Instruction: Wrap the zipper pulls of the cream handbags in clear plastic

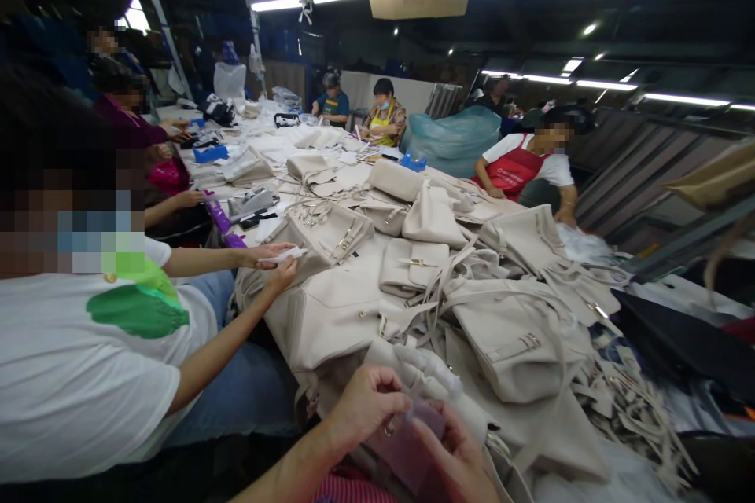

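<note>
The lower edge of the view cuts off both wrists and whatever lies under the hands, so the full shape of what they hold cannot be made out. A thin translucent film piece (413,428), pinkish-grey, sits between the two hands at the bottom centre, partly covered by the fingers and blurred. A small metal ring (389,430) shows just under the left thumb; what it is attached to is hidden.

The left hand (366,405) is curled, thumb and forefinger pressed together on the upper edge of the film. The right hand (457,452) lies just beside it, fingers bent inward, the thumb pressed against the film's right side; its fingertips are out of sight.

Right behind the hands rises a heap of cream handbags (507,330) with loose straps (625,401) trailing to the right. On the left, a co-worker in a white shirt holds a white paper slip (286,255) in both hands over the table.
</note>
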`<state>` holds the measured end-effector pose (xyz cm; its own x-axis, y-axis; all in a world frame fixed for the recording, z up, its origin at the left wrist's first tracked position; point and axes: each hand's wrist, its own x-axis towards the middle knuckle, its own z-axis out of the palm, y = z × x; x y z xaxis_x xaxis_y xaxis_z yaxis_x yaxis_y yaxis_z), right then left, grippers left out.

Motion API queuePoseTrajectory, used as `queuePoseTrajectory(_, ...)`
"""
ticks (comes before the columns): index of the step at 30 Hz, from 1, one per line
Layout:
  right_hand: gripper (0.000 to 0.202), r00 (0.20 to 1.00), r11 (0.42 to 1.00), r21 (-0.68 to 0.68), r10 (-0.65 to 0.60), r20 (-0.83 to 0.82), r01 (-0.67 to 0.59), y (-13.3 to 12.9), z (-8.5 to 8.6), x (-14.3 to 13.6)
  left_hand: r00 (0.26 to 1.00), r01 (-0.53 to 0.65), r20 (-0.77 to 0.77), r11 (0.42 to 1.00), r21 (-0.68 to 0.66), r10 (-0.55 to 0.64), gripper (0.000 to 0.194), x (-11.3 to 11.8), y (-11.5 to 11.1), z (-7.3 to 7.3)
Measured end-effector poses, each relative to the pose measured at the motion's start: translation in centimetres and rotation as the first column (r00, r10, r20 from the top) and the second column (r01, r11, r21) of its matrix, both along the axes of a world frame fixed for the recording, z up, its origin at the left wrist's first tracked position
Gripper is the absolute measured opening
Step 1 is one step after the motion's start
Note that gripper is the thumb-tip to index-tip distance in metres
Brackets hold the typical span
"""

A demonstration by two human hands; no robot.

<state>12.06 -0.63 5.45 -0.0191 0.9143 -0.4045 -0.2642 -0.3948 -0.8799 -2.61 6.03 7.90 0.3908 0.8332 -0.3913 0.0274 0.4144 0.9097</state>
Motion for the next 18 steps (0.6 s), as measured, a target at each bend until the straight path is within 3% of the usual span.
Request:
queuePoseTrajectory(4, 0.034, 0.976, 0.997, 0.072, -0.022, 0.217, 0.007, 1.3, 1.6, 0.0, 0.999, 0.030, -0.034, 1.000, 0.007, -0.030, 0.014, 0.2, -0.3, 0.1)
queuePoseTrajectory(7, 0.030, 0.952, 0.995, 0.102, -0.051, 0.303, 0.021, 2.2, 2.5, -0.4, 0.999, 0.010, -0.044, 0.993, 0.116, -0.005, 0.010, -0.1, -0.6, -0.1)
queuePoseTrajectory(9, 0.029, 0.953, 0.994, 0.103, -0.063, 0.296, 0.034, 2.5, 2.7, -0.7, 0.999, -0.035, 0.016, 0.988, 0.148, 0.033, 0.025, -0.6, -0.8, -0.6)
queuePoseTrajectory(12, 0.031, 0.964, 0.991, 0.083, -0.120, 0.238, 0.103, 2.5, 2.9, -1.2, 0.982, -0.070, 0.175, 0.998, 0.004, 0.068, 0.052, -1.5, -1.3, -1.7)
queuePoseTrajectory(16, 0.033, 0.971, 0.986, 0.013, -0.166, 0.173, 0.167, 2.5, 3.5, -1.4, 0.967, 0.004, 0.254, 0.987, -0.158, 0.037, 0.041, -2.3, -2.4, -2.7)
queuePoseTrajectory(18, 0.033, 0.977, 0.987, 0.013, -0.158, 0.141, 0.158, 2.5, 3.5, -1.3, 0.945, -0.028, 0.313, 0.979, -0.201, 0.091, 0.036, -2.3, -3.0, -3.0)
